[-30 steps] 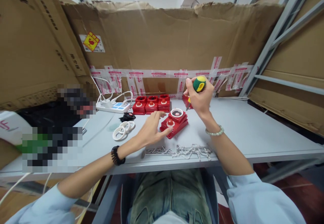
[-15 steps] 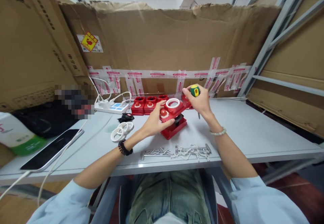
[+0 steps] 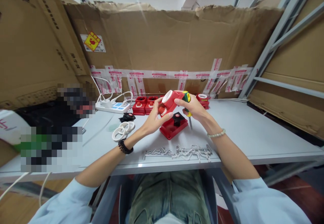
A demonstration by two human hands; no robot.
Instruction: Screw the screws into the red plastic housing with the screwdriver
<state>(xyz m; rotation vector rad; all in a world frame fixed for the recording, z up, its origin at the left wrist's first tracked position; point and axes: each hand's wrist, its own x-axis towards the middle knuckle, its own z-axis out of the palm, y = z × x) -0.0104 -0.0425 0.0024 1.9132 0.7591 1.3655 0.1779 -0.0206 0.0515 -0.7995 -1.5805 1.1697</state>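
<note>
Over on the far left of the bench [image 3: 253,129], a white power strip [image 3: 114,107] lies against the cardboard backing, its cables looping up behind it. Just nearer are a small black part [image 3: 127,117] and a cluster of white rings [image 3: 123,130], flat on the grey top. Behind the hands, a row of red units [image 3: 143,104] stands along the far edge.

The left hand [image 3: 152,121] is raised off the bench, its fingers curled round the near end of a red cover [image 3: 170,102], which is tilted with its white ring facing up and left. The right hand [image 3: 193,107] meets the cover from the other side: some fingers press the cover's upper edge while the rest are closed about a green and yellow screwdriver [image 3: 187,102], whose shaft points down toward the bench. Directly below the cover, the red base [image 3: 174,126] sits flat with a black knob exposed in its middle.

To my eye the cover is being parted from the base. Doing that well means lifting it straight and evenly with both hands so nothing inside snags, and keeping the screwdriver tip clear of the open base.

Near the front edge, a line of screws [image 3: 157,152] and a tangle of metal clips [image 3: 193,150] lie together. One more red unit [image 3: 203,99] stands to the far right.
</note>
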